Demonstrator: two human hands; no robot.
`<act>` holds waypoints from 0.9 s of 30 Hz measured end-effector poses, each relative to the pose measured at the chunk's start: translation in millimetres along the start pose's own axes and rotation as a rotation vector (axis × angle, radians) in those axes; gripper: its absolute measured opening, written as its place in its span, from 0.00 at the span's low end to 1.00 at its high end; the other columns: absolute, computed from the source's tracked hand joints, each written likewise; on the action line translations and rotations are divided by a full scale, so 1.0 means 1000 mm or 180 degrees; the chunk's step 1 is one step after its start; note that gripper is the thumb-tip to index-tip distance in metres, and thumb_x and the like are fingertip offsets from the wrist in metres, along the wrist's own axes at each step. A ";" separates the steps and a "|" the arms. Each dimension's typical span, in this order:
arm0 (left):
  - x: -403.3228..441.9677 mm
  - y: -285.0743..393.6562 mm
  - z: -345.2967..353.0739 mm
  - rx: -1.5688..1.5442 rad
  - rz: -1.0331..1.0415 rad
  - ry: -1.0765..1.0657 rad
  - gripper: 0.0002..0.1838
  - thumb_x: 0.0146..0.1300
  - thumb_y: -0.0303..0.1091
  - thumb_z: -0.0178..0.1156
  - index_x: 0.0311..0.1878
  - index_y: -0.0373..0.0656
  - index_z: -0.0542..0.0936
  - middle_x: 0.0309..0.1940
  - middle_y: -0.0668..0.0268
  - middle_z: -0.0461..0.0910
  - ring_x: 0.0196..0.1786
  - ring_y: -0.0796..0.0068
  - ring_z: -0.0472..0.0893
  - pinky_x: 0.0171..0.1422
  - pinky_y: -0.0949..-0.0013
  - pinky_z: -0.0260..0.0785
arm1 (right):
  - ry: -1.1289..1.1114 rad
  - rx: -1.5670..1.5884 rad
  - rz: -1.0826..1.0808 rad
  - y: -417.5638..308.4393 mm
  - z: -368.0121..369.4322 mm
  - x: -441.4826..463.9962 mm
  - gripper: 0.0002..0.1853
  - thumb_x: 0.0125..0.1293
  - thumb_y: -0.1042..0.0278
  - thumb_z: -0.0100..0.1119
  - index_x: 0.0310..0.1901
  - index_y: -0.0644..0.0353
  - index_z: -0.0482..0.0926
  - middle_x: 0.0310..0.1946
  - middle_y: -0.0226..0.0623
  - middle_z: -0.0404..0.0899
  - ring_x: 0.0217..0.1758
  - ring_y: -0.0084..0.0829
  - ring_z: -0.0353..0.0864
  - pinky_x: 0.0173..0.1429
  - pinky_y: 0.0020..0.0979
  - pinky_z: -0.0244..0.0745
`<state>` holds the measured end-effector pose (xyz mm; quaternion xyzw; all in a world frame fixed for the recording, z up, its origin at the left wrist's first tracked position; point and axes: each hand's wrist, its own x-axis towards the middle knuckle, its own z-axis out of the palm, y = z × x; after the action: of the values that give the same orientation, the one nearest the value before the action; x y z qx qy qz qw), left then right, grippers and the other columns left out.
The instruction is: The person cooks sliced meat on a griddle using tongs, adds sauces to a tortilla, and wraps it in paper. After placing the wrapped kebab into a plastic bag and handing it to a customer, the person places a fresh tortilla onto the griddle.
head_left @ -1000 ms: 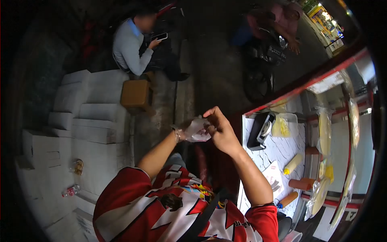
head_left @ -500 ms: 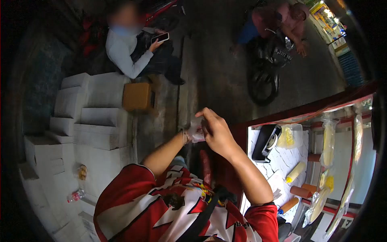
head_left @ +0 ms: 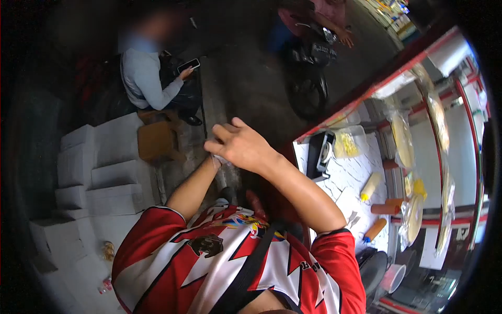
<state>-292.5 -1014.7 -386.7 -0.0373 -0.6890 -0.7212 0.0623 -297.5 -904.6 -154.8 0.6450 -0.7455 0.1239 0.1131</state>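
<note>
My right hand [head_left: 244,147] lies across my left wrist, its fingers bent around the edge of a clear plastic glove [head_left: 223,160]. Behind it, my left hand is mostly hidden, so its fingers do not show; only the wrist [head_left: 214,163] and some of the thin plastic are visible. Both hands are held out in front of my red and white shirt [head_left: 219,251], above the dark floor.
White boxes [head_left: 117,172] are stacked at left beside a brown stool [head_left: 157,141]. A seated person [head_left: 149,78] holds a phone [head_left: 188,66]. Another person is by a motorcycle [head_left: 308,78]. At right, a stall counter [head_left: 345,178] bears squeeze bottles [head_left: 371,187] and a food tub [head_left: 349,142].
Both hands have moved left and a little nearer the left wrist's side. My right hand has turned over the left, which is now mostly covered. The view has shifted rightward.
</note>
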 end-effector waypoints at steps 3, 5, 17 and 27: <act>0.006 0.000 0.001 -0.0226 -0.0067 -0.0003 0.19 0.76 0.35 0.55 0.67 0.49 0.68 0.61 0.66 0.73 0.67 0.68 0.73 0.74 0.61 0.65 | 0.0286 -0.0310 -0.0171 -0.006 -0.006 -0.007 0.10 0.58 0.63 0.61 0.43 0.44 0.79 0.39 0.30 0.74 0.40 0.28 0.81 0.48 0.33 0.70; 0.007 0.001 0.007 -0.0351 -0.0079 0.0034 0.19 0.77 0.35 0.55 0.67 0.50 0.68 0.61 0.66 0.73 0.67 0.68 0.73 0.74 0.61 0.66 | 0.0354 -0.0335 -0.0162 -0.005 -0.008 -0.011 0.11 0.57 0.63 0.61 0.44 0.44 0.80 0.40 0.30 0.75 0.41 0.29 0.82 0.48 0.32 0.72; 0.013 0.001 0.039 -0.0867 -0.0069 0.0153 0.19 0.79 0.39 0.51 0.69 0.50 0.66 0.62 0.66 0.72 0.67 0.69 0.73 0.73 0.61 0.66 | 0.0412 -0.0158 0.0456 -0.006 -0.014 -0.042 0.14 0.56 0.67 0.63 0.46 0.48 0.79 0.41 0.35 0.75 0.41 0.35 0.81 0.47 0.36 0.74; 0.021 -0.007 0.027 -0.0515 0.0285 0.0089 0.20 0.81 0.42 0.47 0.70 0.51 0.65 0.63 0.67 0.72 0.68 0.69 0.73 0.72 0.62 0.67 | 0.0940 0.1212 0.1627 0.035 0.022 -0.003 0.29 0.52 0.83 0.65 0.58 0.59 0.71 0.45 0.50 0.77 0.47 0.59 0.81 0.48 0.51 0.77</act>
<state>-314.7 -988.1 -389.7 -0.0628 -0.6252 -0.7714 0.1008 -331.7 -904.2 -178.2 0.4222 -0.8220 0.3769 0.0627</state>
